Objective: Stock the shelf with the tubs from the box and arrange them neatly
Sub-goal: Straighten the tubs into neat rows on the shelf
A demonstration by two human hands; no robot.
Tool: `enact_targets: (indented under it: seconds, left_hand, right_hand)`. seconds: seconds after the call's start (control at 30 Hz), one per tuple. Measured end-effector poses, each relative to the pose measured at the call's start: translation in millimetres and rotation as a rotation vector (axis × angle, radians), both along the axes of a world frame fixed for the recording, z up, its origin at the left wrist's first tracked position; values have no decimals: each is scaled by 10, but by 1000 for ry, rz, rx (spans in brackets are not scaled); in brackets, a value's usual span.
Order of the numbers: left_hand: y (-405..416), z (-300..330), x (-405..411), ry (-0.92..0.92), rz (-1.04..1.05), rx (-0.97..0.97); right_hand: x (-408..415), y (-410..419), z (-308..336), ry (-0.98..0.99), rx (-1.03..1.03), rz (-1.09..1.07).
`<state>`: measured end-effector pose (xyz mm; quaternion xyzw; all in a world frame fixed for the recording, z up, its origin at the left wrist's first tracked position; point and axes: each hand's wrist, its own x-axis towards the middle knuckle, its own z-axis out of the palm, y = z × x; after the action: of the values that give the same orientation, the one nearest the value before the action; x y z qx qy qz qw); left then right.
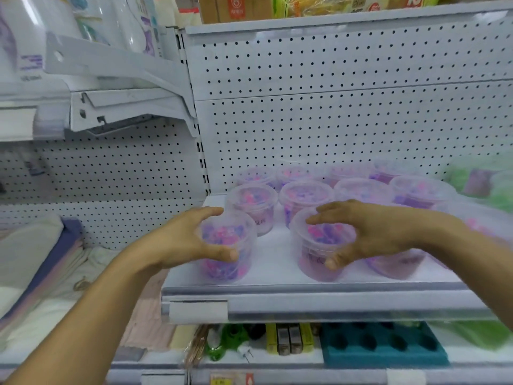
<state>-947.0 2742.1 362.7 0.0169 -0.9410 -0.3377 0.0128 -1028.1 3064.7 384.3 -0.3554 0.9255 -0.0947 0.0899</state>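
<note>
Currently left hand (191,240) grips front-left tub (226,245), right hand (369,232) cups front-centre tub (322,245), both on shelf (277,276) near front lip. Risk: nudge toward 6 o'clock tips tub off; shove toward 12 o'clock disturbs back rows (347,182).

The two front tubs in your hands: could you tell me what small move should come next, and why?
Probably slide the left tub back and slightly right, since it sits nearer the shelf's front edge than the right tub, and off the column behind.

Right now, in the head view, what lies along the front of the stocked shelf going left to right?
Left hand gripping the left front tub → bare shelf gap → right front tub → right hand gripping it.
</note>
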Motion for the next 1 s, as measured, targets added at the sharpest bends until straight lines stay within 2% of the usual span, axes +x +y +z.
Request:
enact_targets:
  seconds: [0.13, 0.37, 0.7, 1.0]
  left_hand:
    - [204, -49, 23, 73, 37, 18]
    - [511, -112, -62, 105, -23, 76]
    - [545, -197, -23, 156, 27, 41]
    - [674, -280, 99, 258, 112, 147]
  right_hand:
    - [94, 8, -110, 85, -98, -1]
    - [76, -11, -189, 122, -75, 13]
    - [89, 22, -239, 138, -117, 26]
    - [134, 125, -344, 253, -132, 33]
